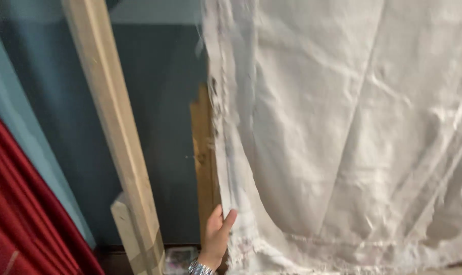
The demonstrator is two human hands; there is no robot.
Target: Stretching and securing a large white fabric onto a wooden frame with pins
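Observation:
My left hand (216,238) reaches up from the bottom middle, with a beaded bracelet (199,268) on its wrist. Its straight fingers lie against a brown wooden board (204,153), and its thumb presses the frayed left edge of a large white cloth (343,127). The cloth hangs in folds over the board and fills the right half of the view, hiding most of the board. My right hand is out of view.
A long pale timber beam (116,127) leans diagonally at the left, with a shorter timber piece (126,231) at its foot. Red fabric (17,214) hangs at the lower left. A dark blue-grey wall (162,102) stands behind.

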